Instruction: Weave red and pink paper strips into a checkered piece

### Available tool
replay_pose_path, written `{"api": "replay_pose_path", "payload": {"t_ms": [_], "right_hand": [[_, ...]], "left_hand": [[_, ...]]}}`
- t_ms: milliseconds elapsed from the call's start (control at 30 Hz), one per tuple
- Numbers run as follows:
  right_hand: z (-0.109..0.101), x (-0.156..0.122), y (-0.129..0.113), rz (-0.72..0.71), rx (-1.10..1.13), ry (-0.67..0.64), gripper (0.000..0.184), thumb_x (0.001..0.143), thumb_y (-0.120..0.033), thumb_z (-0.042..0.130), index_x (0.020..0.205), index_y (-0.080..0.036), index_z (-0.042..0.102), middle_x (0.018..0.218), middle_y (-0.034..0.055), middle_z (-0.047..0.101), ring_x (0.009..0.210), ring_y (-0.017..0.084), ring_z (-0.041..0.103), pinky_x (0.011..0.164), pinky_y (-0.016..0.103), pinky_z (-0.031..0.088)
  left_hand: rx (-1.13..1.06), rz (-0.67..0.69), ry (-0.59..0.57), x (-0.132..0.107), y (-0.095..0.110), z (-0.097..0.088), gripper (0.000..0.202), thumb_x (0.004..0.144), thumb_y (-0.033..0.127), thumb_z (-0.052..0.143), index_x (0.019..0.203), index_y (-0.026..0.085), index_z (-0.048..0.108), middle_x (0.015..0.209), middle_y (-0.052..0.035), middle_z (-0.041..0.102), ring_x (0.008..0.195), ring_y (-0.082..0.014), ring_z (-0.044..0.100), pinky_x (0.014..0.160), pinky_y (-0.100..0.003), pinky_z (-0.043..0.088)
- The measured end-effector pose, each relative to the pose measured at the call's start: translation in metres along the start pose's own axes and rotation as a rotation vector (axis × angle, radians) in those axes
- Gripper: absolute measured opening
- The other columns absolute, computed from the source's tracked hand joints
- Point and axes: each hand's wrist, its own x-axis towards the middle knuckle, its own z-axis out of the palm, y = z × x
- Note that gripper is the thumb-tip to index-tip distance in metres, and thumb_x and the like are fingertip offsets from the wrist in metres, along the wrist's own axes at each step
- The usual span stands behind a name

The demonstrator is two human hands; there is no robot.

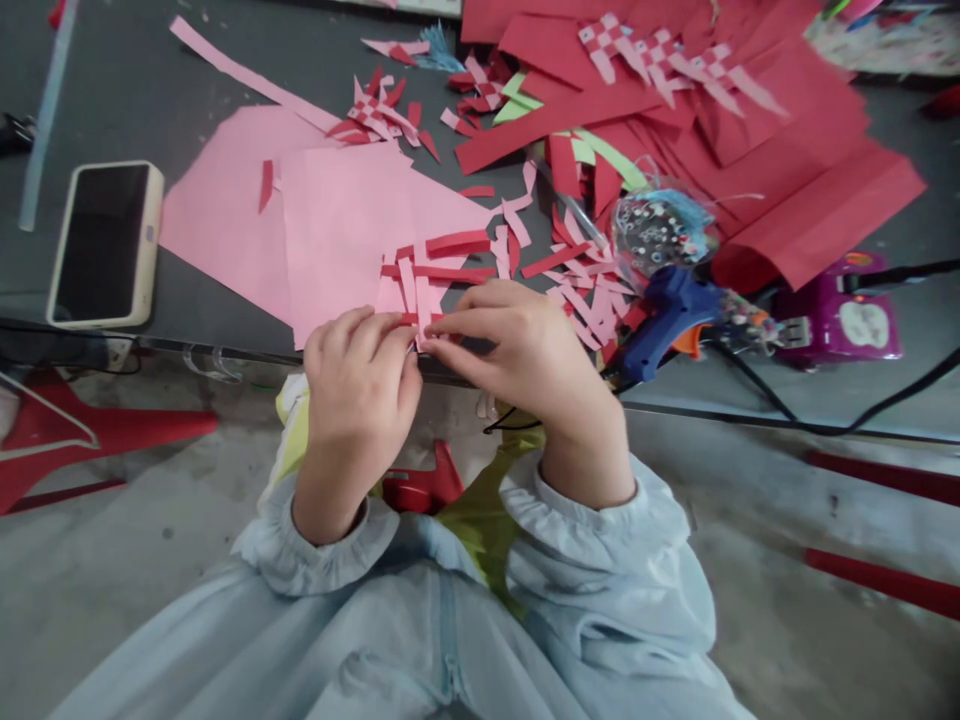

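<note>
Pinching the near edge of a paper weave (433,272), both hands meet at the front lip of the desk (112,90). The weave, made of red and pink strips crossed over one another, lies on the near right corner of a large pink sheet (337,215), with its lower end held up between the hands.

The left hand (360,380) has its fingers (382,335) curled together and closed on the weave's near edge. The right hand (529,360) reaches leftward, its fingers (465,322) stretched flat and clamped on the same edge, touching the left hand's fingertips. Both arms wear pale blue sleeves (600,540).

Left of the pink sheet, a phone (105,243) lies face up, its screen dark. Just right of the sheet lies a scatter of loose strips (581,295). Beyond them, further right of the sheet, are a clear bag of googly eyes (660,230) and a blue glue gun (667,315) with a black cord. A purple gadget (840,315) sits further right again. Behind and to the right of the sheet is a heap of red paper (795,170), with finished checkered weaves (660,50) on top. At the sheet's far edge lies another small weave (379,115).

Below the desk edge, nearer than the sheet, a red plastic thing (424,487) rests on the person's lap; what it is cannot be told.
</note>
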Motion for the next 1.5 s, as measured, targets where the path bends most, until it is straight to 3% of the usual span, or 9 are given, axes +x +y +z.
{"api": "replay_pose_path", "payload": {"t_ms": [200,467,833,967,1033,1200,1300,1500], "right_hand": [[-0.010,-0.004,0.010,0.151,-0.012,0.092,0.014,0.088,-0.026,0.064,0.087,-0.019,0.077,0.078,0.0060,0.070,0.077,0.020,0.063,0.070,0.033,0.045],[0.005,-0.001,0.014,0.167,-0.131,0.066,0.014,0.087,-0.022,0.064,0.086,-0.019,0.077,0.083,0.0075,0.067,0.081,0.022,0.060,0.073,0.035,0.045],[0.015,0.007,0.015,0.145,-0.302,0.212,0.026,0.089,-0.014,0.053,0.077,-0.022,0.074,0.082,0.0072,0.069,0.084,0.023,0.059,0.069,0.036,0.043],[0.014,0.007,0.016,0.113,-0.306,0.178,0.026,0.088,-0.013,0.053,0.079,-0.021,0.075,0.083,0.0077,0.069,0.083,0.022,0.058,0.068,0.036,0.041],[0.011,0.005,0.017,0.081,-0.284,0.130,0.026,0.088,-0.013,0.052,0.081,-0.021,0.076,0.082,0.0073,0.069,0.082,0.022,0.057,0.068,0.036,0.041],[0.006,-0.001,0.020,0.028,-0.227,0.064,0.023,0.092,-0.021,0.056,0.087,-0.021,0.078,0.085,0.0079,0.068,0.081,0.021,0.056,0.070,0.035,0.041],[0.005,-0.003,0.022,0.031,-0.188,0.068,0.019,0.092,-0.024,0.061,0.087,-0.020,0.079,0.085,0.0085,0.069,0.081,0.022,0.057,0.070,0.036,0.042],[0.006,-0.001,0.025,0.071,-0.086,0.084,0.015,0.089,-0.022,0.065,0.089,-0.022,0.080,0.085,0.0079,0.070,0.083,0.022,0.060,0.075,0.036,0.045]], "left_hand": [[-0.065,0.060,0.048,-0.003,0.004,-0.004,0.027,0.094,0.012,0.047,0.113,0.015,0.066,0.113,-0.0112,0.072,0.112,-0.0258,0.063,0.102,-0.045,0.050],[-0.099,0.230,-0.009,-0.010,0.007,0.006,0.031,0.094,0.011,0.048,0.122,0.011,0.063,0.119,-0.0136,0.070,0.115,-0.0259,0.063,0.100,-0.044,0.053],[-0.074,0.234,-0.040,-0.011,0.006,0.007,0.029,0.094,0.011,0.049,0.119,0.008,0.064,0.117,-0.0147,0.070,0.111,-0.0265,0.063,0.096,-0.043,0.053],[-0.101,0.237,-0.039,-0.011,0.007,0.003,0.028,0.094,0.011,0.051,0.118,0.010,0.065,0.114,-0.0126,0.071,0.107,-0.0255,0.064,0.094,-0.041,0.052],[-0.136,0.203,0.000,-0.011,0.007,0.001,0.026,0.093,0.011,0.052,0.115,0.012,0.067,0.112,-0.0106,0.072,0.105,-0.0242,0.064,0.094,-0.040,0.052],[-0.117,-0.060,0.271,-0.009,-0.005,-0.002,0.017,0.091,0.010,0.054,0.096,0.018,0.069,0.092,-0.0063,0.073,0.093,-0.0215,0.064,0.090,-0.037,0.050],[-0.056,-0.146,0.300,-0.006,-0.018,0.002,0.016,0.091,0.012,0.057,0.097,0.020,0.069,0.095,-0.0055,0.074,0.093,-0.0224,0.063,0.090,-0.038,0.049],[0.013,-0.196,0.294,-0.001,-0.029,0.015,0.003,0.084,0.018,0.070,0.085,0.021,0.071,0.092,-0.0076,0.067,0.097,-0.0269,0.057,0.090,-0.044,0.047]]}}
